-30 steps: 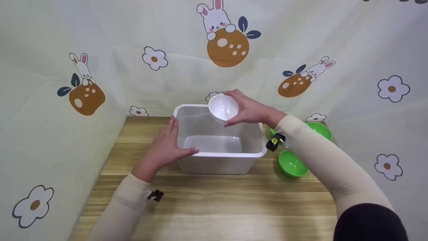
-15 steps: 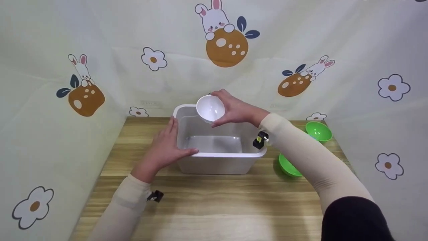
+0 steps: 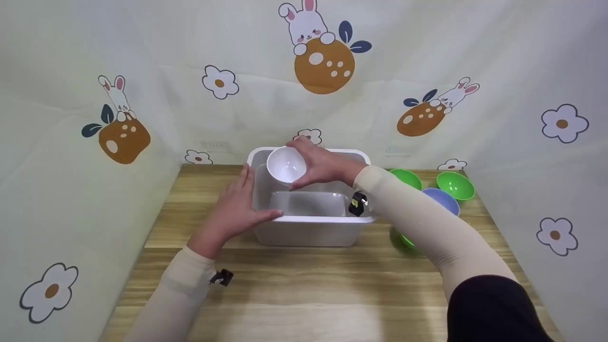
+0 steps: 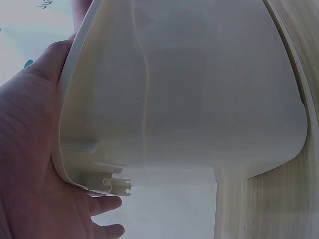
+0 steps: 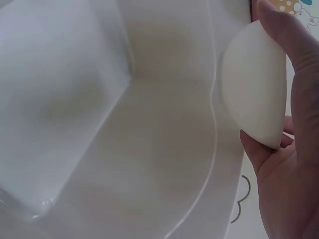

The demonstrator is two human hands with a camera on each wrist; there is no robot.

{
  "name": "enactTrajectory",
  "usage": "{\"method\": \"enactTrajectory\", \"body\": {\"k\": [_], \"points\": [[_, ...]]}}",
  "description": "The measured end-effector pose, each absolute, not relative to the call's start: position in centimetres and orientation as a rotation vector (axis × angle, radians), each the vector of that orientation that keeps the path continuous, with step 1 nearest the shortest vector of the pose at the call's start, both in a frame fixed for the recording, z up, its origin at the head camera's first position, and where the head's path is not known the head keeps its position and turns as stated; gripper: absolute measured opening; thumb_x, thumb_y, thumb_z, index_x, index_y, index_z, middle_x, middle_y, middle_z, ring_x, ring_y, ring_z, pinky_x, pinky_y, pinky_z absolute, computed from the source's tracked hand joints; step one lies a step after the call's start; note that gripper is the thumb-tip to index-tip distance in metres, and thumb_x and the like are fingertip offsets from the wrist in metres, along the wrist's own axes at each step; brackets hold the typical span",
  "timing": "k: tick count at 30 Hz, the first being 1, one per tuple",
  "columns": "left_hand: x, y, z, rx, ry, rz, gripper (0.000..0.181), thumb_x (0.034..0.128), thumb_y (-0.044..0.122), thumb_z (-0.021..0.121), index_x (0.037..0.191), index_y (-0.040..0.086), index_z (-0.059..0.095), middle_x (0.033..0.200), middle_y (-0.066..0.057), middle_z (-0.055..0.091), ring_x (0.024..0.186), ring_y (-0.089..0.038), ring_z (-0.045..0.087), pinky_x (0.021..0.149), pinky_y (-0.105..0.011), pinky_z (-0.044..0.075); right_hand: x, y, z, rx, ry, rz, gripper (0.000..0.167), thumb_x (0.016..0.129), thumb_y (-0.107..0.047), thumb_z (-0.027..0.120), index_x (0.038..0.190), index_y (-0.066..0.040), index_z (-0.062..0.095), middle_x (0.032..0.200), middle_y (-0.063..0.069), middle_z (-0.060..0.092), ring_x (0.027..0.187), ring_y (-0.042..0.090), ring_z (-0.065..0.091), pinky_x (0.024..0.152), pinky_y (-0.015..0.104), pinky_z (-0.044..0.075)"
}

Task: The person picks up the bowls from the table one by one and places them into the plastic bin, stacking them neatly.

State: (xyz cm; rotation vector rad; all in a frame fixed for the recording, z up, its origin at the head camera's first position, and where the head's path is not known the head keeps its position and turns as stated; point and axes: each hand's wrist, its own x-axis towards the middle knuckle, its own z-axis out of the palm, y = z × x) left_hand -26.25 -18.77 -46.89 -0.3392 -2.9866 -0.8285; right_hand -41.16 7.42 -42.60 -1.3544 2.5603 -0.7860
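A small white bowl (image 3: 286, 165) is gripped at its rim by my right hand (image 3: 323, 164), thumb on the near side and fingers on the far side. It is held tilted over the left part of a white plastic bin (image 3: 308, 233); the right wrist view shows the bowl (image 5: 256, 84) beside the bin's inner wall (image 5: 159, 129). My left hand (image 3: 232, 206) rests on the bin's left rim with fingers stretched out and the thumb along the front rim. From the left wrist, this hand (image 4: 35, 129) lies against the rim, outside the bin.
Right of the bin, a green bowl (image 3: 406, 177), another green bowl (image 3: 456, 185) and a blue bowl (image 3: 441, 199) stand on the wooden table (image 3: 294, 289). One more green bowl (image 3: 407, 242) is mostly hidden under the right forearm. Patterned cloth (image 3: 256, 109) encloses the back and sides.
My right hand has carried the white bowl leftward over the bin and, lately, slightly lower. The left hand stays at the rim. Moving off, the right forearm uncovers the blue bowl.
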Motion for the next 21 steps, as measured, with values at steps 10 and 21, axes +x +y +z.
{"method": "enactTrajectory", "body": {"k": [10, 21], "points": [[-26.5, -18.6, -46.7, -0.335, -2.999, -0.828, 0.152, 0.0778, 0.098, 0.066, 0.176, -0.001, 0.006, 0.185, -0.020, -0.002, 0.162, -0.059, 0.020, 0.128, -0.077, 0.014, -41.2, 6.8, -44.8, -1.396, 2.556, -0.681, 0.112, 0.077, -0.053, 0.098, 0.161, -0.002, 0.045, 0.149, 0.019, 0.047, 0.130, 0.030, 0.057, 0.116, 0.042, 0.048], [-26.4, -18.8, -47.0, -0.342, -2.982, -0.824, 0.150, 0.0800, 0.095, 0.068, 0.175, -0.004, 0.008, 0.184, -0.020, -0.001, 0.163, -0.056, 0.020, 0.129, -0.074, 0.018, -41.0, 5.4, -47.0, -1.414, 2.526, -0.533, 0.106, 0.079, -0.057, 0.096, 0.156, 0.000, 0.049, 0.147, 0.019, 0.050, 0.125, 0.030, 0.060, 0.111, 0.039, 0.051]]}}
